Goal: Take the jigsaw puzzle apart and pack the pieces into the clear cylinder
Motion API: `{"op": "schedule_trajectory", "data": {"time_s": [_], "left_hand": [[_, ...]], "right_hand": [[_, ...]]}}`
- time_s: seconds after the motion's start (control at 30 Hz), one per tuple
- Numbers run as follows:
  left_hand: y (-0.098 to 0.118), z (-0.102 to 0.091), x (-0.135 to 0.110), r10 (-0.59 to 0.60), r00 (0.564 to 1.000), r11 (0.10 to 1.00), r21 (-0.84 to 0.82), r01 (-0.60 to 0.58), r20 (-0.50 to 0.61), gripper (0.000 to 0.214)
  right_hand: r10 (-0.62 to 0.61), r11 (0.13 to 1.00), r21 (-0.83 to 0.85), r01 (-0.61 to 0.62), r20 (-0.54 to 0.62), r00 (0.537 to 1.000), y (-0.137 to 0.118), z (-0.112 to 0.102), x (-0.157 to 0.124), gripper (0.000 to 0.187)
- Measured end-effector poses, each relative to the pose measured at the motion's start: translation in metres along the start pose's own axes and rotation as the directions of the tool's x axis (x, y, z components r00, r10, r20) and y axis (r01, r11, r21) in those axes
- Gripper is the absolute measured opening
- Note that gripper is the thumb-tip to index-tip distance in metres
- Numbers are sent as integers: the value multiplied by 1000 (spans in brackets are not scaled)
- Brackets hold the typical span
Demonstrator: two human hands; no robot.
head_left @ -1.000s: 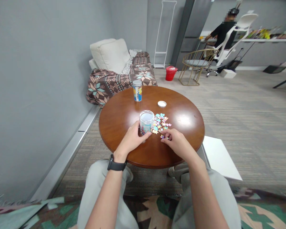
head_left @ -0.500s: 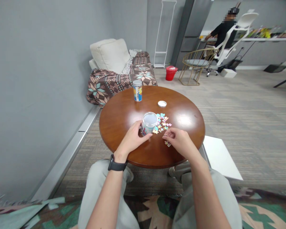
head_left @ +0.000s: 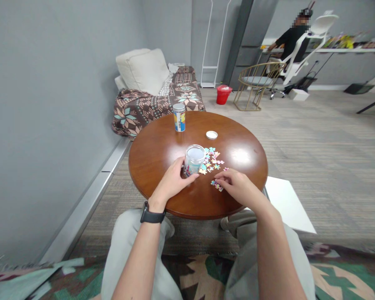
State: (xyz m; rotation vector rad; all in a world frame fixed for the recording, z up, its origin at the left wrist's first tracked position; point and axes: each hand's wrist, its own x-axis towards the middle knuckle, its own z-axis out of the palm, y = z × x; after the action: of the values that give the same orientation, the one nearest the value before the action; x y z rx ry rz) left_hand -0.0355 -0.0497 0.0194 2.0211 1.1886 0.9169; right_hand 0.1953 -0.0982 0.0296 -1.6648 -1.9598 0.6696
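Observation:
My left hand [head_left: 178, 178] is curved around the lower side of an open jar [head_left: 194, 161], thumb in front and fingers at its left. The jar stands upright on the round wooden table [head_left: 156, 166], with a printed pattern on its wall. My right hand [head_left: 236, 183] has thumb and fingers pinched together on a jigsaw puzzle piece [head_left: 218, 187] in a small cluster near the front edge; the fingertips partly cover the pieces there. Loose jigsaw puzzle pieces [head_left: 213, 159] in pastel colours lie scattered to the right of the jar.
A round lid [head_left: 211, 135] lies behind the pieces. Farther back stands a closed printed can [head_left: 179, 118]. Beyond the table are a covered sofa [head_left: 156, 100], a red bin [head_left: 223, 95], a gold wire chair [head_left: 256, 81] and a person in black [head_left: 292, 41].
My right hand has shifted slightly, and more of the small cluster of puzzle pieces shows beneath its fingertips. The left hand stays at the jar. The view has moved a little.

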Motion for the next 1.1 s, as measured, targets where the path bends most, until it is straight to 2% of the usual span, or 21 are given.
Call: {"op": "schedule_trajectory", "data": {"time_s": [0.13, 0.3, 0.63, 0.7, 0.83, 1.1], "left_hand": [[-1, 1, 0, -5, 1000, 1000, -7, 5, 1, 45], [-3, 1, 0, -3, 1000, 1000, -13, 3, 4, 46], [-2, 0, 0, -12, 1000, 1000, -7, 13, 2, 45], [-1, 0, 0, -16, 1000, 1000, -12, 16, 4, 46], [-2, 1, 0, -12, 1000, 1000, -18, 12, 0, 48], [-1, 1, 0, -18, 1000, 1000, -21, 18, -2, 46]], "right_hand": [[-51, 998, -34, 53, 33, 998, 3, -2, -4, 23], [-4, 1000, -25, 6, 86, 996, 8, -2, -3, 9], [51, 996, 64, -58, 106, 993, 2, -3, -3, 7], [50, 995, 83, -58, 96, 994, 3, -2, -3, 2], [37, 995, 94, -45, 83, 996, 4, -1, -2, 11], [0, 999, 44, -6, 146, 989, -5, -2, 0, 13]]}}
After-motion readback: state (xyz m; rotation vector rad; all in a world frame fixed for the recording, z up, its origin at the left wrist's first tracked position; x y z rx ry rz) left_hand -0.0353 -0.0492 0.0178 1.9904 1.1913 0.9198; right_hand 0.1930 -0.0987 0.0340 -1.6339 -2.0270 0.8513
